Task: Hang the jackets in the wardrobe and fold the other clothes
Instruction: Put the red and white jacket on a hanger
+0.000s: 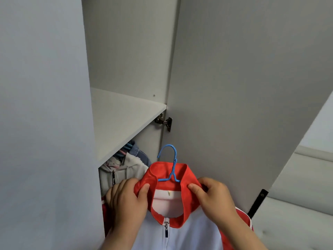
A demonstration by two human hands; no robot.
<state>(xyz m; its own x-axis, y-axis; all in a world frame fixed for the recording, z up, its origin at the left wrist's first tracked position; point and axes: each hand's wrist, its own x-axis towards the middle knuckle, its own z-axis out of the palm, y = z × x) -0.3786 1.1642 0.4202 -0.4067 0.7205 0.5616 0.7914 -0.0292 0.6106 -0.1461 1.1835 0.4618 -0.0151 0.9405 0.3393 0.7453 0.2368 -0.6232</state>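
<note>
- The left hand and the right hand each pinch one side of the red collar of the white jacket.
- Between and just above the hands rises the blue hanger; its arms are hidden inside the jacket.
- The jacket's lower body is cut off.
- Beyond the left hand, a grey hoodie and a denim garment hang, half hidden under the wardrobe shelf.

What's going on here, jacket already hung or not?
Not yet. A person holds a red-and-white jacket up at the open wardrobe, the left hand and right hand each pinching one side of its red collar. The jacket is on a blue hanger whose hook sticks up free. A grey hoodie and a denim piece already hang under the shelf.
</note>
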